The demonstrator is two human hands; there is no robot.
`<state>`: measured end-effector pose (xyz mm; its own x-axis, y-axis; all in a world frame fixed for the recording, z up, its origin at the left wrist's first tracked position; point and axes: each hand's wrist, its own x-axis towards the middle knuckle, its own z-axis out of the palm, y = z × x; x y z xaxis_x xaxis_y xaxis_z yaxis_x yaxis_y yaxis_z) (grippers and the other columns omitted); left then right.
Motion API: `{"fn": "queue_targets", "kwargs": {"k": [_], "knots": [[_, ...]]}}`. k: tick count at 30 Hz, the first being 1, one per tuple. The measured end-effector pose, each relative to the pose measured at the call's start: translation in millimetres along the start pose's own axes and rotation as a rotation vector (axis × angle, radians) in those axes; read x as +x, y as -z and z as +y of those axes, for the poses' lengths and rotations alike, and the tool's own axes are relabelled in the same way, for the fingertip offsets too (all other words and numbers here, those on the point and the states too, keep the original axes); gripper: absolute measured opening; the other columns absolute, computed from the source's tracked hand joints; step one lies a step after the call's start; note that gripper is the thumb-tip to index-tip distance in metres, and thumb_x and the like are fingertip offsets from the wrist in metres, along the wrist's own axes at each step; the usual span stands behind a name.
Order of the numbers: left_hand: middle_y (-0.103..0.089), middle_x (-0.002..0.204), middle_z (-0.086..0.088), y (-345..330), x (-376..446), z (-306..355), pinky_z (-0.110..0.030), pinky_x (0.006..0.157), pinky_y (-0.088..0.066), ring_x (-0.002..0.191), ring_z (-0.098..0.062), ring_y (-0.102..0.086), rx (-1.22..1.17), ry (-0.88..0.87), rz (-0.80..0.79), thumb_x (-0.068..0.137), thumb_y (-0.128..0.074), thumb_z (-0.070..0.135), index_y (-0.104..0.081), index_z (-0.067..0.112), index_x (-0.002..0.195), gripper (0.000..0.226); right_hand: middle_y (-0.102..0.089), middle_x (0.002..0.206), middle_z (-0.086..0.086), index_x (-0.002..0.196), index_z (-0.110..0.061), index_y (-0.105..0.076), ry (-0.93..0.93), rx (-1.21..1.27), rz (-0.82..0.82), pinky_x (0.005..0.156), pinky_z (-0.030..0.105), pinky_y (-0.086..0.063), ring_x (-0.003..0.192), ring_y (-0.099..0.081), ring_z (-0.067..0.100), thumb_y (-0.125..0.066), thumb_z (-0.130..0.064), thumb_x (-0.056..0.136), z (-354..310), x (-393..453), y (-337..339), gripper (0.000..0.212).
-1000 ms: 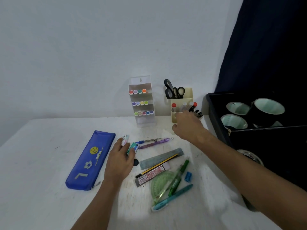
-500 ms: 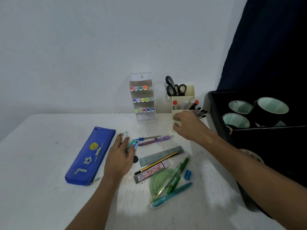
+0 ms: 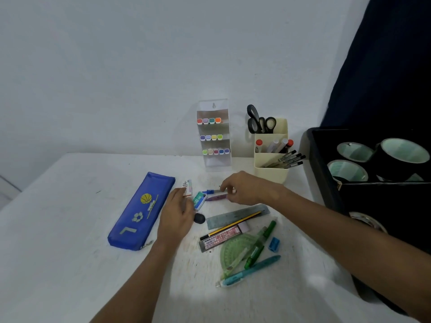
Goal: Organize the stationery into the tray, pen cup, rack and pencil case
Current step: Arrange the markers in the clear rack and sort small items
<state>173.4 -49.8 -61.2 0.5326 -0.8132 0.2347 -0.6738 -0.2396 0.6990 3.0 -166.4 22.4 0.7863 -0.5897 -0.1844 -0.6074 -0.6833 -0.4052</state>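
My right hand (image 3: 247,188) reaches in from the right and pinches a blue-tipped pen (image 3: 211,191), which lies on the table next to a purple pen (image 3: 217,197). Fingers straight, my left hand (image 3: 177,210) rests on the table and touches a small white item (image 3: 188,184) and a teal box (image 3: 199,200). To the left lies the blue pencil case (image 3: 142,210), zipped. At the wall stand the clear rack (image 3: 214,164), holding coloured markers, and the cream pen cup (image 3: 270,174) with scissors (image 3: 258,122) and pens. The black tray (image 3: 313,157) is at the right.
In front of my hands lie a steel ruler (image 3: 235,216), a yellow-black pencil (image 3: 233,226), a lead case (image 3: 221,238), a green protractor (image 3: 233,252), a green pen (image 3: 258,245), a teal pen (image 3: 251,269), a blue sharpener (image 3: 274,244) and a black eraser (image 3: 199,218). Tape rolls (image 3: 349,169) fill the tray.
My right hand has left the pen cup and moved left and nearer, down onto the blue-tipped pen. My left hand has stayed on the small items.
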Motion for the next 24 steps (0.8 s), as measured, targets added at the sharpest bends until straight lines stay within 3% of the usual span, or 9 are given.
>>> {"fn": "queue_targets", "kwargs": {"k": [2,5,9,11,13,15,22,24], "knots": [[-0.056,0.123,-0.003,1,-1,3,-0.016,0.083,-0.034,0.103,-0.011,-0.051,-0.030,0.000,0.039,0.096,-0.049,0.015,-0.054,0.006,0.127,0.033,-0.057,0.128,0.006,0.127,-0.016,-0.059,0.000,-0.003,-0.021,0.094,0.027,-0.042,0.112,-0.054,0.020,-0.058,-0.019,0.091,0,4,-7,0.036],[-0.055,0.118,-0.002,2,6,7,-0.018,0.082,-0.034,0.105,-0.014,-0.052,-0.053,0.049,0.020,0.092,-0.051,0.010,-0.055,0.006,0.125,0.034,-0.057,0.128,0.007,0.126,-0.015,-0.060,0.003,0.013,-0.018,0.094,0.026,-0.040,0.113,-0.053,0.021,-0.056,-0.017,0.091,5,5,-14,0.035],[-0.060,0.112,-0.010,8,41,8,-0.028,0.074,-0.039,0.107,-0.028,-0.056,0.157,0.105,-0.212,0.083,-0.055,0.013,-0.057,0.008,0.118,0.035,-0.057,0.127,0.007,0.125,-0.016,-0.061,-0.011,0.047,-0.002,0.094,0.026,-0.040,0.112,-0.053,0.021,-0.055,-0.016,0.091,15,4,-17,0.035],[-0.059,0.120,-0.012,15,57,14,-0.028,0.076,-0.042,0.107,-0.028,-0.057,0.243,0.130,-0.362,0.085,-0.055,0.015,-0.051,0.008,0.128,0.044,-0.057,0.126,0.007,0.124,-0.016,-0.061,-0.020,0.047,0.015,0.093,0.026,-0.041,0.111,-0.053,0.021,-0.056,-0.016,0.090,17,5,-18,0.034],[-0.049,0.140,-0.011,21,69,17,-0.031,0.096,-0.041,0.124,-0.027,-0.050,0.314,0.148,-0.495,0.089,-0.056,0.016,-0.035,0.012,0.144,0.059,-0.057,0.127,0.007,0.125,-0.016,-0.061,-0.019,0.043,0.019,0.093,0.026,-0.041,0.111,-0.053,0.021,-0.055,-0.016,0.090,18,6,-19,0.035],[-0.042,0.147,-0.009,25,77,18,-0.032,0.106,-0.037,0.132,-0.026,-0.043,0.372,0.126,-0.584,0.089,-0.060,0.019,-0.025,0.017,0.150,0.070,-0.057,0.127,0.008,0.125,-0.015,-0.061,-0.014,0.035,0.025,0.094,0.027,-0.041,0.112,-0.053,0.022,-0.055,-0.016,0.090,19,5,-20,0.035],[-0.041,0.147,-0.008,29,84,15,-0.030,0.096,-0.044,0.128,-0.026,-0.048,0.449,0.096,-0.679,0.081,-0.072,0.024,-0.016,0.022,0.152,0.091,-0.061,0.121,0.007,0.123,-0.013,-0.062,0.023,0.070,0.115,0.093,0.026,-0.040,0.111,-0.054,0.021,-0.057,-0.019,0.090,8,5,-21,0.034],[-0.042,0.146,-0.009,30,90,15,-0.030,0.084,-0.053,0.118,-0.027,-0.054,0.425,0.119,-0.690,0.079,-0.074,0.024,-0.015,0.022,0.152,0.094,-0.063,0.118,0.007,0.122,-0.012,-0.063,0.037,0.084,0.114,0.092,0.029,-0.044,0.108,-0.055,0.021,-0.058,-0.022,0.090,-1,9,-24,0.034]]}}
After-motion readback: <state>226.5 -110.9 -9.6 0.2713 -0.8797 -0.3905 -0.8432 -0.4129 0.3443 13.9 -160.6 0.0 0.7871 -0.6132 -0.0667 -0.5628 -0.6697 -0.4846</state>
